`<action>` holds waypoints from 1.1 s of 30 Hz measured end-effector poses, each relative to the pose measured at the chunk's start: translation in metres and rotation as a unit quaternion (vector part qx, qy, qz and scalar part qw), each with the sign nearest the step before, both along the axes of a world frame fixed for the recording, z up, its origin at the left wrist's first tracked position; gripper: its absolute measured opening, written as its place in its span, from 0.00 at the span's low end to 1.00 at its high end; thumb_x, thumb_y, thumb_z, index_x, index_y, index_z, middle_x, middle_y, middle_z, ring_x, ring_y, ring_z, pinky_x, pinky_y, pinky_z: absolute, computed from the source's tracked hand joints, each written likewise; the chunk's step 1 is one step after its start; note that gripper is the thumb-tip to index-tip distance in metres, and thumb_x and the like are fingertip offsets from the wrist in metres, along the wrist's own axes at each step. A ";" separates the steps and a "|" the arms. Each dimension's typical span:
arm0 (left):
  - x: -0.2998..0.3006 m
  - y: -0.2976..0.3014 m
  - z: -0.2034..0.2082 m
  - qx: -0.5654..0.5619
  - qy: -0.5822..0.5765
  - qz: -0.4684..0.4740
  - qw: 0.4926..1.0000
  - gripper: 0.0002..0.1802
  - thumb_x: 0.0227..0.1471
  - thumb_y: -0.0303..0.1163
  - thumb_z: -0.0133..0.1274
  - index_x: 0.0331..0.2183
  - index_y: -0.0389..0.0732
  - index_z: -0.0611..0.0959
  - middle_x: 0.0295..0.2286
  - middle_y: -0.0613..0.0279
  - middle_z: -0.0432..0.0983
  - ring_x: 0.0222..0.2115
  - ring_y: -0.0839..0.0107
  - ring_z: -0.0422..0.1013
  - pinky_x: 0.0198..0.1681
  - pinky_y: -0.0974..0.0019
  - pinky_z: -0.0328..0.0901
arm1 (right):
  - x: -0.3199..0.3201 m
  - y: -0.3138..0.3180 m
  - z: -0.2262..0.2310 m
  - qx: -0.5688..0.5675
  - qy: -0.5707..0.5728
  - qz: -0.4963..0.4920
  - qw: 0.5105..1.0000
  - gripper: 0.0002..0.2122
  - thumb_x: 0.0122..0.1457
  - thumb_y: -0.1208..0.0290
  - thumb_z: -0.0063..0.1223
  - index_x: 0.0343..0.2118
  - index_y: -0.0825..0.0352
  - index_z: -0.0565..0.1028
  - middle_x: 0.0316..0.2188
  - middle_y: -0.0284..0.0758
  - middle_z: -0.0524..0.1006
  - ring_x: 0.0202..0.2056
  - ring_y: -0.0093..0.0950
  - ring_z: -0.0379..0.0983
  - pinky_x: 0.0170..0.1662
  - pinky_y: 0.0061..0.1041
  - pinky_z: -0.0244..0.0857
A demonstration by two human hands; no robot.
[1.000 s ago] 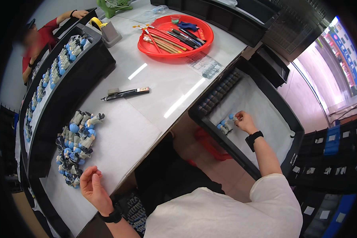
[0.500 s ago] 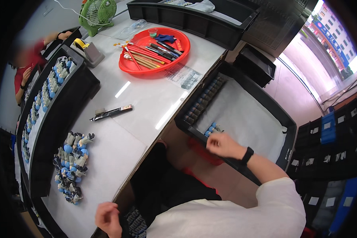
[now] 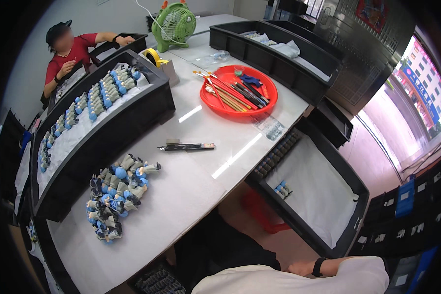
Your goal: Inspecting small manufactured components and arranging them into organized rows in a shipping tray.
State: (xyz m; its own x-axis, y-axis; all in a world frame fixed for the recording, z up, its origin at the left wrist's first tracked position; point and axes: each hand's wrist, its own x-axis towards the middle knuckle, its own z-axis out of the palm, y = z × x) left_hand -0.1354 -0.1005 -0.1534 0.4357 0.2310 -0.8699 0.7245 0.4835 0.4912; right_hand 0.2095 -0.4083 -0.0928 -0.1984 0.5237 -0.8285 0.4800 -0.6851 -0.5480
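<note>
Spotter: What are the hands doing?

Operator: I have the right hand [image 3: 296, 268] at 5 o'clock from the middle of my view, close in beside the white shirt [image 3: 338, 277]. Its fingers are hidden, so I cannot tell whether they are apart, together or clamped on something. The left hand is out of my sight; I cannot tell its state either.

Spotter: And the figurines?

Operator: I see a heap of blue-headed figurines [image 3: 120, 172] at 8 o'clock, lying jumbled on the white surface [image 3: 181, 188]. A small group of figurines [image 3: 282, 190] lies at 4 o'clock, on the pale liner of a black tray [image 3: 312, 203], near a dark row of pieces [image 3: 278, 156] along that tray's edge. The right hand is near this tray's lower end.

Spotter: What else is around the heap?

Operator: Between 9 and 10 o'clock I have a long black crate [image 3: 110, 128] with more figurines [image 3: 103, 93] lined up in rows. A black utility knife [image 3: 196, 146] lies at 9 o'clock, near the middle. Just past 12 sits a round red basin [image 3: 215, 105] of brushes [image 3: 232, 100], and a green fan [image 3: 174, 25] stands at 11. At 10 o'clock, a co-worker in red [image 3: 66, 61] has one hand at another crate [image 3: 137, 43].
</note>
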 end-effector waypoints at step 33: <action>-0.083 -0.141 -0.044 -0.086 -0.132 0.058 0.986 0.09 0.44 0.27 0.52 0.31 0.36 0.75 0.29 0.60 0.73 0.27 0.74 0.68 0.30 0.72 0.63 | 0.055 0.044 -0.034 -0.081 -0.102 0.144 0.981 0.12 0.45 0.65 0.47 0.30 0.67 0.74 0.25 0.41 0.75 0.30 0.40 0.72 0.33 0.33 0.66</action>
State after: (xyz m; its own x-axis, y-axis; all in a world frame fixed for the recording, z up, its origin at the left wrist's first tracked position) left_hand -0.2188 -0.2419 -0.1976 0.6319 0.1512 -0.7602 0.5169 0.6487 0.5586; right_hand 0.2642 -0.3641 -0.1266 -0.1405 0.3275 -0.9343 0.7552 -0.5748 -0.3151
